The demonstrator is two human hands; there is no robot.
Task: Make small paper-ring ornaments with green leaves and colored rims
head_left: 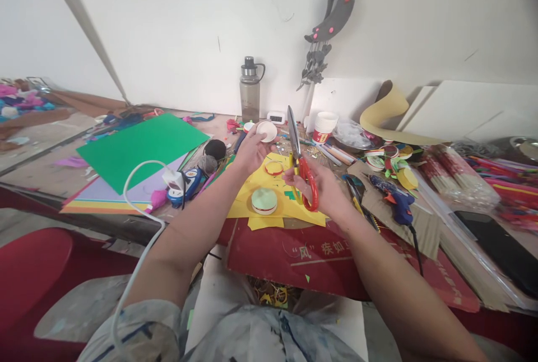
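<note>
My left hand [251, 152] is closed on a small round white paper-cup piece [266, 131], held up over the table. In my right hand [323, 185] is a pair of scissors [303, 177] with red handles, its blades pointing up and away from me. The scissors are apart from the white piece. Below my hands lie yellow paper sheets [237, 205]. On them rest a round pale-green-topped piece [264, 199] with a white and red rim, and a thin yellow-red ring [274, 168].
A glue gun [393, 199] and a utility knife [361, 202] lie to the right, near a black phone [500, 247]. Paper cups [325, 126] and a water bottle [250, 93] stand at the back. Green paper [145, 146] and a power strip [185, 185] with white cable are left.
</note>
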